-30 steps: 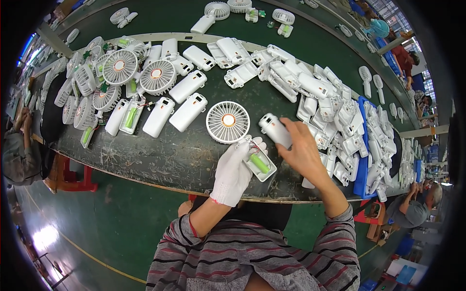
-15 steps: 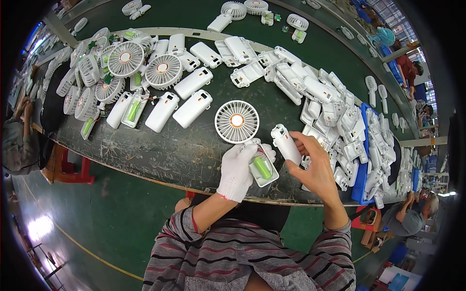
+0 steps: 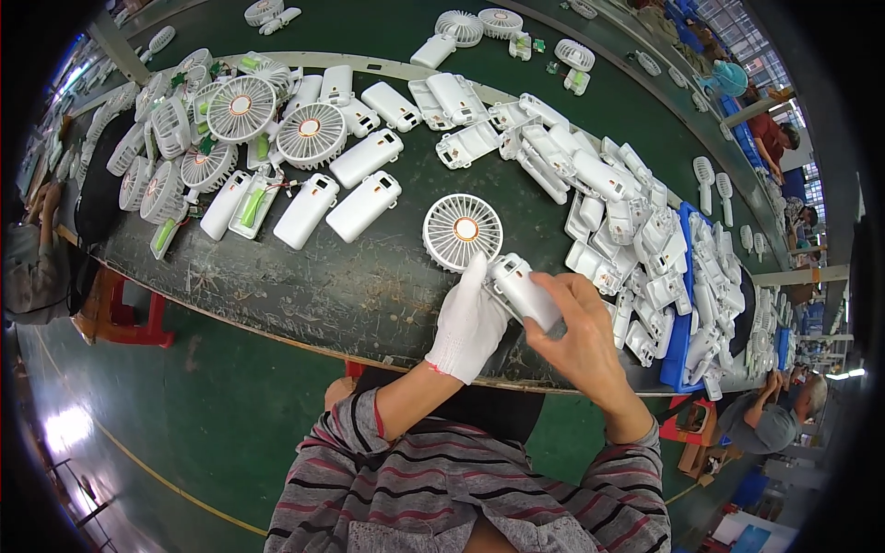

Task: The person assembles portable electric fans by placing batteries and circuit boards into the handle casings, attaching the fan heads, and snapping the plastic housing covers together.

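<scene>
My left hand point(image 3: 468, 323), in a white knit glove, is closed round the handle of a white handheld fan. The round head of the fan point(image 3: 463, 231), with its orange-ringed centre, points away from me. Bare, my right hand point(image 3: 583, 334) grips a white handle cover point(image 3: 526, 293) between thumb and fingers. This cover lies over the handle beside my left thumb, slightly skewed. It hides the inside of the handle; whether the two parts are seated together I cannot tell.
Several handle covers point(image 3: 365, 206) lie beyond my hands on the worn dark table point(image 3: 304, 290). Fan heads with green batteries point(image 3: 253, 207) crowd the left. A heap of white shells point(image 3: 604, 217) and a full blue bin point(image 3: 679, 341) stand right. Behind runs a green conveyor point(image 3: 369, 37).
My right hand has brought the cover left onto the fan's handle, hiding the green battery that showed before. The fan has shifted slightly right in my left hand.
</scene>
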A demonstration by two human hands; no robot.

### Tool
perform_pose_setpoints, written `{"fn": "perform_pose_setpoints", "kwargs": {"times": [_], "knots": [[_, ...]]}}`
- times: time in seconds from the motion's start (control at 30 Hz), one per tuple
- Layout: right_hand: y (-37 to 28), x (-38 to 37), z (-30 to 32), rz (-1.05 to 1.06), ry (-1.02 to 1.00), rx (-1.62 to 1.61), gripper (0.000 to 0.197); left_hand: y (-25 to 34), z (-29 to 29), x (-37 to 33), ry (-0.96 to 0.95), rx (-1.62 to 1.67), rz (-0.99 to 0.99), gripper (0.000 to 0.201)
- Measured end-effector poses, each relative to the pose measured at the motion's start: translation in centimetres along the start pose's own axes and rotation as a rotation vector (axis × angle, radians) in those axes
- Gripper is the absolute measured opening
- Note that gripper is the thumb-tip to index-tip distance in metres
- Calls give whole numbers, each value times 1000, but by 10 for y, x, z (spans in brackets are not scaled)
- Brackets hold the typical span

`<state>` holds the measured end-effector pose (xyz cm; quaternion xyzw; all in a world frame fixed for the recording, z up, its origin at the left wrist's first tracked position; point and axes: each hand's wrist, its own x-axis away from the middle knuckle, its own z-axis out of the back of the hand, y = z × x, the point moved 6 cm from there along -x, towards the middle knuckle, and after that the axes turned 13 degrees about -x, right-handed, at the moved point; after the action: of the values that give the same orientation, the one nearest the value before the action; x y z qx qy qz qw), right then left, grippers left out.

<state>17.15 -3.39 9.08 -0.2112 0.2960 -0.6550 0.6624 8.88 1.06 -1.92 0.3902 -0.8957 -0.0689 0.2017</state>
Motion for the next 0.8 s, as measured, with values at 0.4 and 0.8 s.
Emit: {"fn": "perform_pose_setpoints", "kwargs": {"times": [0.4,0.8], "knots": [[-1,4,-9,87,-78,66,50,-10,10,-1,119,-257,-27,19],[4,17,-17,118,37,107,57,-7,3,3,52,-362,-107,40]]}}
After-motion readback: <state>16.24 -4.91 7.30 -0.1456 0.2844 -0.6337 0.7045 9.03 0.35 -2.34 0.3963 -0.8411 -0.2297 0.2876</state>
